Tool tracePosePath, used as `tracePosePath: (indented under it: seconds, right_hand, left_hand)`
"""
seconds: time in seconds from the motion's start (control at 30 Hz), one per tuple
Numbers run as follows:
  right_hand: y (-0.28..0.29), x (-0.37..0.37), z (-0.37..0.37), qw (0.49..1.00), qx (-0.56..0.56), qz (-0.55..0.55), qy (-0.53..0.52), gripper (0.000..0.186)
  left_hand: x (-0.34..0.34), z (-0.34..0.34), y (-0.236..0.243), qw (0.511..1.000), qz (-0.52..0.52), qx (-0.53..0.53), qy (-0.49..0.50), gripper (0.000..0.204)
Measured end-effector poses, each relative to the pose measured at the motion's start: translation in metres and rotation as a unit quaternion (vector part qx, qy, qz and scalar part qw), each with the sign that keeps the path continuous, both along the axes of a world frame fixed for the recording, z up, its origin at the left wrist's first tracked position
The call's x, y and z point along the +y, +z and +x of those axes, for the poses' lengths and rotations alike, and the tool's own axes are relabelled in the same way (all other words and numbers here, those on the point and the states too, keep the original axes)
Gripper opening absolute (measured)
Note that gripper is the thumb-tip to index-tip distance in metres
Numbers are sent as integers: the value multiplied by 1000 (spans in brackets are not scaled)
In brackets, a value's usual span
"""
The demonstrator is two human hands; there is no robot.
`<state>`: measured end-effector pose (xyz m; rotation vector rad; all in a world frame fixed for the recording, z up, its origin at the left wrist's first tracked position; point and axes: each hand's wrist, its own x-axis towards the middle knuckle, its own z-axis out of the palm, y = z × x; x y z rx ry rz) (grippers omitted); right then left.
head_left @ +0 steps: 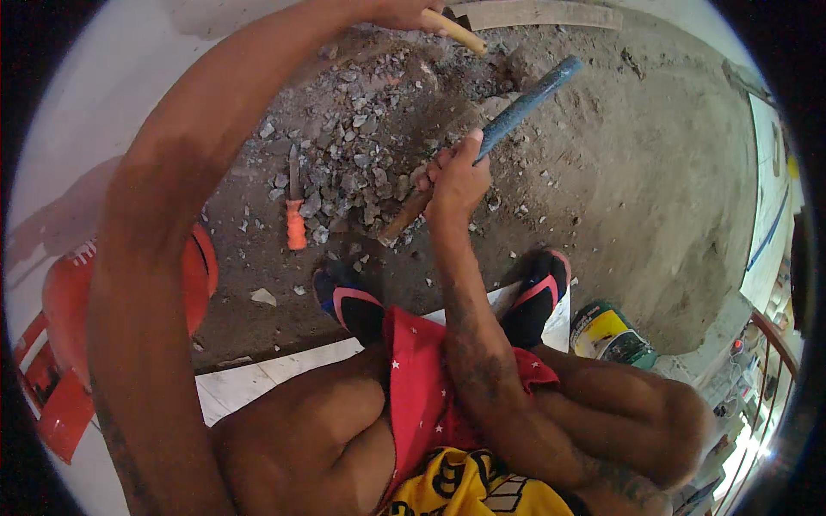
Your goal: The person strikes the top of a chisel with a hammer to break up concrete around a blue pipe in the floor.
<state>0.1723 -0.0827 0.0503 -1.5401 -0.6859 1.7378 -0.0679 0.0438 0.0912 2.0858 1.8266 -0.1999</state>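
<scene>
Two bare hands, head view, both occupied.

Item: left hand (406,12), 12 o'clock at the upper rim, partly cut off; fingers wrapped round a pale round wooden handle (458,34). Whatever the handle's far end carries is out of sight.

Item: right hand (460,182), 1 o'clock from centre; clenched about a blue-grey cylindrical bar (533,95), which slants up towards 1 o'clock. A flat brown section (404,218) emerges below the fist; whether it touches the ground cannot be told.

Item: heap of angular grey rubble (360,159), 11 o'clock, loose on the brown earthen floor (645,189).

Item: tool with ribbed orange handle and narrow metal blade (296,225), between 9 and 10 o'clock, lying beside the rubble, unheld.

Item: green tub with yellow-and-black label (613,334), 4 o'clock.

Item: curved grey board (544,14), 1 o'clock at the rim.

Condition, by judgement: breakage appears partial. Pieces are loosened at 11 o'clock but not gathered; the floor around 2 to 3 o'clock looks flat and largely unbroken.
</scene>
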Motion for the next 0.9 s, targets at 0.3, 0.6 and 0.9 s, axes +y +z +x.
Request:
tracePosePath:
  seconds: [0.3, 0.6, 0.9]
  right_hand:
    - [12, 18, 9, 1000, 8, -5, -27, 39]
    - [33, 35, 27, 999, 24, 23, 4, 37]
    - [30, 47, 50, 996, 17, 75, 44, 37]
  left_hand:
    - [-6, -2, -60, 999, -4, -42, 18, 47]
    - [-14, 37, -54, 997, -33, -8, 70, 43]
    - [5, 41, -64, 994, -6, -106, 17, 46]
